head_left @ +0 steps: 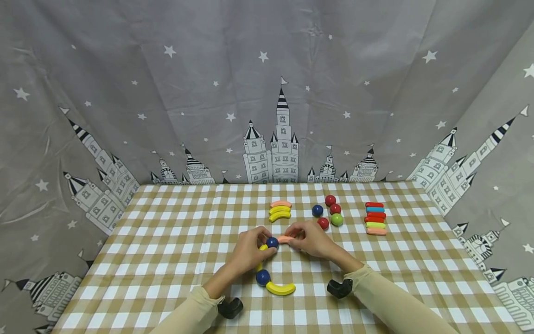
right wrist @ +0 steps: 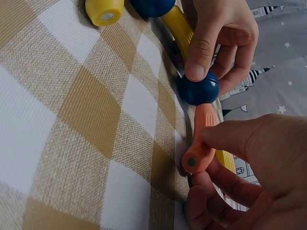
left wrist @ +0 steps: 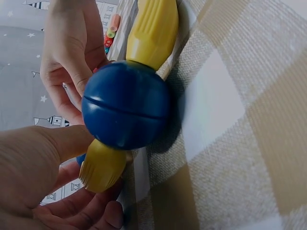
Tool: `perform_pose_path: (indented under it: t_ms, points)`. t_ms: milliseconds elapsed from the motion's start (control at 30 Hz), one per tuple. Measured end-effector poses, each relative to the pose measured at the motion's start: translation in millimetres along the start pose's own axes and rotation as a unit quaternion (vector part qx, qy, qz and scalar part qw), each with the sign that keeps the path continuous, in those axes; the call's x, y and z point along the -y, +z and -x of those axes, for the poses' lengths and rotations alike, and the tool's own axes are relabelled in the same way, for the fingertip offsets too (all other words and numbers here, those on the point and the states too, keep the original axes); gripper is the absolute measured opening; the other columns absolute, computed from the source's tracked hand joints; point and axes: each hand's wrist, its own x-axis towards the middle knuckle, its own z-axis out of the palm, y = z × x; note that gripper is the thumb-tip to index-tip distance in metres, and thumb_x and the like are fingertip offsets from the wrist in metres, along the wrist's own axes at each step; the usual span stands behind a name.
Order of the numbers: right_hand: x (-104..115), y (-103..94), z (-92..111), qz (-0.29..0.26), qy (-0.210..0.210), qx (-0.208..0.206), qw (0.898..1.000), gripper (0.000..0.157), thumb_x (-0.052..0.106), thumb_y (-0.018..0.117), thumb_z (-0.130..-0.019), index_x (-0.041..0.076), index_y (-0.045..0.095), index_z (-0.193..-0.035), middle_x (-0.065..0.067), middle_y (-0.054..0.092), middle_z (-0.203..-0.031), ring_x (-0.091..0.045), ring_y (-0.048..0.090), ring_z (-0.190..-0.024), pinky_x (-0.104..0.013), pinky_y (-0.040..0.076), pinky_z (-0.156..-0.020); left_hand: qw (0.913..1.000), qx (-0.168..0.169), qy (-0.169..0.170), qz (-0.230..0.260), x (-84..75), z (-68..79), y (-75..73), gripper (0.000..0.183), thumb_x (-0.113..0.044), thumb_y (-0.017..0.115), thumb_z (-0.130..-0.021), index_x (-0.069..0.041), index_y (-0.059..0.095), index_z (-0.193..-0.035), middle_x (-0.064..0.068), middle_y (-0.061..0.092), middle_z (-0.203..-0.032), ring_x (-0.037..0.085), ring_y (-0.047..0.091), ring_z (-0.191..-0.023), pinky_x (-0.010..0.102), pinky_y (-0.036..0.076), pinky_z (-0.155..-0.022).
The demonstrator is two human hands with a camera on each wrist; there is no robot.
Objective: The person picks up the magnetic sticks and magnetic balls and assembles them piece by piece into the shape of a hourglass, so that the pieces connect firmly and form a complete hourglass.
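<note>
My left hand [head_left: 249, 250] pinches a dark blue ball [head_left: 272, 243] between thumb and fingers. In my right hand [head_left: 314, 240] is an orange curved bar [head_left: 285, 239], gripped by thumb and fingertips. One end of that bar meets the blue ball [right wrist: 199, 92] in the right wrist view; its other end shows a dark round spot. From the held ball a yellow curved bar [head_left: 259, 266], partly behind my left fingers, runs down to a second blue ball [head_left: 263, 278]. Another yellow curved bar [head_left: 281, 289] extends rightward from this ball, forming an open C-shaped chain on the cloth.
Farther back lie a stack of yellow curved bars [head_left: 279, 215] with an orange one [head_left: 281, 203], a cluster of red balls [head_left: 330, 200] with a blue [head_left: 317, 210] and a green ball [head_left: 336, 219], and a column of coloured straight bars [head_left: 375, 215]. A checked cloth [head_left: 167, 260] covers the table.
</note>
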Motion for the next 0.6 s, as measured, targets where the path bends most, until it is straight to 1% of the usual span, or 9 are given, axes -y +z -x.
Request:
perform_pose_path:
  t_ms: [200,300,400,500,600]
  points:
    - [-1.2,-1.7,3.7,0.014,-0.021,0.003,1.000,0.020,0.007,0.074,-0.092,0.011,0.075,-0.112,0.000,0.071,-0.102,-0.013,0.061,-0.078,-0.026,0.051,-0.069,0.9999,0.006,-0.007,0.013,0.7,-0.5,0.3,0.027,-0.014,0.087,-0.083,-0.006,0.071,-0.103,0.001,0.068,-0.086,0.014,0.058,-0.075,0.027,0.047,-0.066]
    - [-1.8,-2.5,6.1,0.019,-0.020,0.004,1.000,0.024,0.007,0.074,-0.092,0.012,0.074,-0.116,0.001,0.071,-0.104,-0.014,0.061,-0.079,-0.026,0.051,-0.070,0.9998,0.006,-0.014,0.013,0.9,-0.6,0.0,0.027,-0.014,0.087,-0.083,-0.007,0.071,-0.103,0.001,0.068,-0.086,0.014,0.057,-0.074,0.027,0.046,-0.065]
    - [-1.3,-3.5,8.1,0.020,-0.009,0.006,1.000,0.025,0.009,0.074,-0.093,0.013,0.074,-0.118,0.002,0.070,-0.106,-0.014,0.062,-0.081,-0.026,0.052,-0.071,0.9996,0.007,-0.023,0.013,1.0,-0.8,-0.4,0.027,-0.015,0.087,-0.083,-0.007,0.071,-0.103,0.000,0.067,-0.086,0.014,0.056,-0.073,0.027,0.046,-0.064]
    - [-1.7,-4.7,9.8,0.014,-0.008,0.010,1.000,0.025,0.011,0.074,-0.094,0.012,0.073,-0.119,0.001,0.070,-0.107,-0.014,0.062,-0.082,-0.026,0.052,-0.071,0.9994,0.010,-0.030,0.015,1.3,-0.7,-0.4,0.028,-0.016,0.087,-0.083,-0.007,0.071,-0.104,0.000,0.067,-0.087,0.014,0.056,-0.074,0.027,0.046,-0.065]
    - [-2.4,-6.1,11.6,0.009,-0.018,0.010,1.000,0.026,0.011,0.074,-0.094,0.009,0.073,-0.120,-0.001,0.071,-0.108,-0.014,0.064,-0.083,-0.026,0.053,-0.072,0.9992,0.012,-0.034,0.016,1.5,-0.4,-0.1,0.028,-0.016,0.087,-0.083,-0.007,0.071,-0.105,0.001,0.067,-0.087,0.014,0.057,-0.075,0.028,0.047,-0.065]
